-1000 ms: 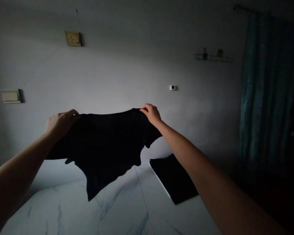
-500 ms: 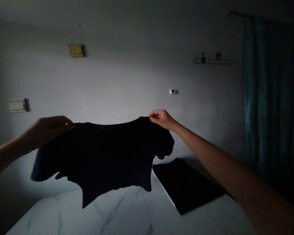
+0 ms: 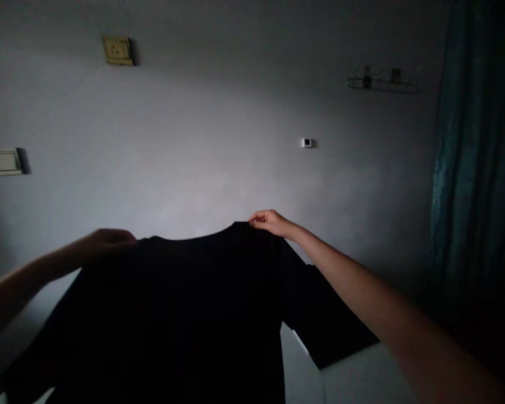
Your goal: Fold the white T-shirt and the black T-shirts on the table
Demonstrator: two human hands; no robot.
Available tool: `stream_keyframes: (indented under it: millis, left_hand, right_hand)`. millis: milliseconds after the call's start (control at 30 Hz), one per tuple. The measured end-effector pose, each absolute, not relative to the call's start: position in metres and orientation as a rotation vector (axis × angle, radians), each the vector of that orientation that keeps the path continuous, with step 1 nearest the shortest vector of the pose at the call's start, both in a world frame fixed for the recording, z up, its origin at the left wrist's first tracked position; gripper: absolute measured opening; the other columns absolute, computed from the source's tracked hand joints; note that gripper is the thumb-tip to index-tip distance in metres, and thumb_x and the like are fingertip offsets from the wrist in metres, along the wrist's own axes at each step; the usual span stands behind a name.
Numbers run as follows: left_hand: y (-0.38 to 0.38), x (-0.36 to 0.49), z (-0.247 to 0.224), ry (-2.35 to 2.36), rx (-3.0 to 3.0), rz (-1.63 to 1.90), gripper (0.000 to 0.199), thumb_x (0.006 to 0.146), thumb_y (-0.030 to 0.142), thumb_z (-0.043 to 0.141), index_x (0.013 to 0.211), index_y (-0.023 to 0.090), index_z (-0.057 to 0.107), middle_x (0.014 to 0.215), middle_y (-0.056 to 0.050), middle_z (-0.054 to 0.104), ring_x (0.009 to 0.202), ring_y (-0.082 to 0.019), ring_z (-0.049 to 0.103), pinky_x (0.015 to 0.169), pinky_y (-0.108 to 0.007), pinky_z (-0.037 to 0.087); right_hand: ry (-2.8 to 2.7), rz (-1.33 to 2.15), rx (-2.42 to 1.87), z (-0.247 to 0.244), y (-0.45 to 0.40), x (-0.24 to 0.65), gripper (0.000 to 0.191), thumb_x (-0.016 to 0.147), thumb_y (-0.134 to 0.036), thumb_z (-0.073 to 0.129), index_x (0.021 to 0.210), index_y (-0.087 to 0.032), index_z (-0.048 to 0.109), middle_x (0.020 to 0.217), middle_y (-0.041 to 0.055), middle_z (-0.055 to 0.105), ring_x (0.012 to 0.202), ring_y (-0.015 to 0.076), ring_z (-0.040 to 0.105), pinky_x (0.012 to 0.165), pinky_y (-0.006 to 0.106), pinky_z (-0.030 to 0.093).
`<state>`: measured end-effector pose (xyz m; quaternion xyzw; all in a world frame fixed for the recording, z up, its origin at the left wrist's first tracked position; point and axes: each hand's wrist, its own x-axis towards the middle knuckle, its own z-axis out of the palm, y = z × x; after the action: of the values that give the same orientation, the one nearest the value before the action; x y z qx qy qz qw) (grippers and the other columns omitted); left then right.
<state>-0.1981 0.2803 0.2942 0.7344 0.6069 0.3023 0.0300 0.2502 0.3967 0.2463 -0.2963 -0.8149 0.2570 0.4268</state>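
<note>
A black short-sleeved T-shirt [image 3: 185, 314] hangs spread between my two hands, its neckline along the top and its lower part cut off by the picture's bottom edge. My left hand [image 3: 109, 242] pinches the shirt near one shoulder. At the other shoulder, beside the collar, the fingertips of my right hand [image 3: 271, 221] are closed on the fabric. Behind the shirt and below my right forearm, a flat dark piece [image 3: 339, 331] lies on the pale table [image 3: 357, 379]. Its border with the shirt's sleeve is hard to make out in the dim light.
On the grey wall ahead are a socket box [image 3: 118, 50], a switch plate [image 3: 3, 161] and a small white device [image 3: 307, 143]. A wire shelf [image 3: 382, 83] with small items is mounted at upper right. A teal curtain [image 3: 471, 168] hangs at the right.
The shirt was swung up and bunched at its lower edge; now it hangs down longer and covers more of the table. Both hands sit slightly lower in view. The view has shifted.
</note>
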Motion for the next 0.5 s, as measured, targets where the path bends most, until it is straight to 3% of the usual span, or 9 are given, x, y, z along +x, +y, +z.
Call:
stream_keyframes:
  millis: [67, 267, 367, 500]
  left_hand:
    - [0.317, -0.209, 0.229, 1.702, 2.116, 0.672, 0.041, 0.069, 0.059, 0.058, 0.074, 0.020, 0.071, 0.068, -0.002, 0.071, 0.062, -0.018, 0.063, 0.059, -0.030, 0.053]
    - [0.406, -0.235, 0.046, 1.791, 2.053, 0.645, 0.043, 0.064, 0.062, 0.051, 0.070, 0.022, 0.064, 0.065, -0.001, 0.066, 0.066, -0.022, 0.062, 0.063, -0.031, 0.050]
    - [0.429, -0.237, -0.004, 1.868, 2.050, 0.636, 0.039, 0.068, 0.057, 0.046, 0.073, 0.022, 0.063, 0.067, -0.002, 0.066, 0.068, -0.022, 0.063, 0.064, -0.031, 0.049]
    - [0.447, -0.239, -0.037, 1.961, 2.044, 0.591, 0.035, 0.077, 0.050, 0.042, 0.084, 0.023, 0.064, 0.075, -0.002, 0.070, 0.072, -0.021, 0.065, 0.068, -0.030, 0.048]
  right_hand:
    - [-2.069, 0.675, -0.910, 0.184, 0.424, 0.235, 0.014, 0.084, -0.028, 0.066, 0.090, -0.016, 0.071, 0.081, 0.0021, 0.073, 0.073, 0.0130, 0.065, 0.074, 0.026, 0.050]
    - [-2.068, 0.642, -1.183, 0.021, 0.474, 0.199, 0.011, 0.080, -0.026, 0.067, 0.077, -0.016, 0.073, 0.074, 0.0034, 0.073, 0.072, 0.0179, 0.066, 0.071, 0.029, 0.049]
    - [-2.040, 0.567, -1.297, -0.031, 0.491, 0.189, 0.011, 0.082, -0.023, 0.064, 0.081, -0.019, 0.074, 0.081, 0.0038, 0.075, 0.078, 0.0198, 0.067, 0.075, 0.030, 0.049]
    - [-2.012, 0.471, -1.374, -0.069, 0.508, 0.180, 0.014, 0.086, -0.027, 0.061, 0.090, -0.024, 0.074, 0.094, 0.0032, 0.076, 0.089, 0.0214, 0.069, 0.079, 0.031, 0.049]
